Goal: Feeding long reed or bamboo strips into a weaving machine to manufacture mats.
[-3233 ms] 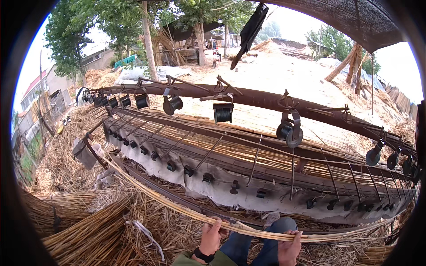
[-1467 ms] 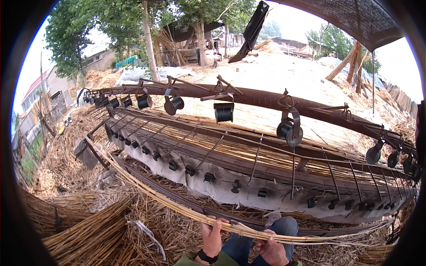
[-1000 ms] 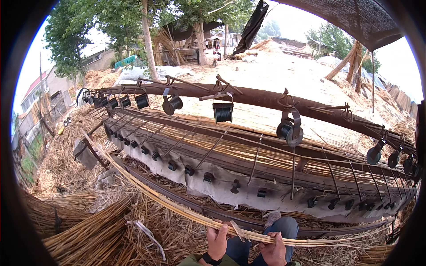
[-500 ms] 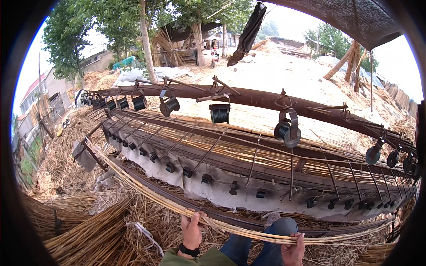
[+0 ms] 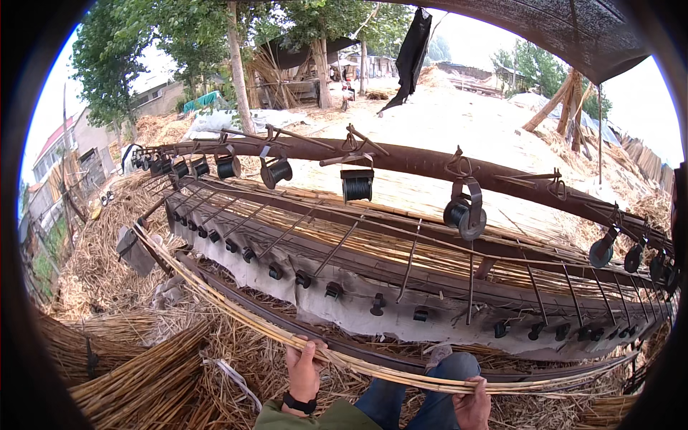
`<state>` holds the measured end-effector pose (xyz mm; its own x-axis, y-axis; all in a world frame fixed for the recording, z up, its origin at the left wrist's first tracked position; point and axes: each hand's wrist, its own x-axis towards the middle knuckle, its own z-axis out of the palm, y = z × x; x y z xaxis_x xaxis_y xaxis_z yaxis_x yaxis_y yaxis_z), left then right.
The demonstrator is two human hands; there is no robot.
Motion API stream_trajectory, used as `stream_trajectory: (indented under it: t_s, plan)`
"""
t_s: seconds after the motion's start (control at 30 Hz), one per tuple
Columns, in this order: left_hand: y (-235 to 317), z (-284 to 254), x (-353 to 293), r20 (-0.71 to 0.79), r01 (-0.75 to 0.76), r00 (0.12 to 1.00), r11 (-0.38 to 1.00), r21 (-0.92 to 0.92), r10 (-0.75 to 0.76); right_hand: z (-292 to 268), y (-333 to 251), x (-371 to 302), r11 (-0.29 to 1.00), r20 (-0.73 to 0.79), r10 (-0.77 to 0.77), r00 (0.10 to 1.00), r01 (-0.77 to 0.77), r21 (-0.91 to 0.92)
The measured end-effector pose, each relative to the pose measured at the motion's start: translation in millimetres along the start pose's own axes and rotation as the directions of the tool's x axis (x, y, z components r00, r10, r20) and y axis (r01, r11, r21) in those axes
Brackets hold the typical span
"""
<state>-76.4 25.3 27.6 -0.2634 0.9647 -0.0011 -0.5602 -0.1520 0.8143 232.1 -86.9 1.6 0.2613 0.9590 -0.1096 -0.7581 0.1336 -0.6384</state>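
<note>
I grip a long bundle of reeds [image 5: 401,371] with left hand [image 5: 304,370] and right hand [image 5: 473,403], just short of the loom frame [image 5: 401,322]; next, I judge, it wants lifting forward.

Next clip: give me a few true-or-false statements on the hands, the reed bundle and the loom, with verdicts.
1. Both hands grip the long thin bundle of pale reeds. True: left hand, right hand.
2. The left wrist is bare. False: it wears a dark wristband.
3. Black thread spools hang from the brown wooden beam. True.
4. The reed bundle lies on the ground. False: it is held up in front of the loom.
</note>
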Motion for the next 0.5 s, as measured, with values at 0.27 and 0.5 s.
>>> stream_trajectory:
  t_s: [0.27,0.5]
  plan:
    - [3.3,-2.3,1.6,-0.006,-0.005,1.0,1.0,-0.013,0.005,-2.4,-2.3,-2.0,0.997,-0.115,0.067,0.991,-0.07,-0.023]
    - [6.4,-4.0,2.5,0.002,-0.015,1.0,1.0,0.009,0.015,-4.9,-0.1,-0.3,0.995,-0.1,0.087,0.991,-0.09,-0.029]
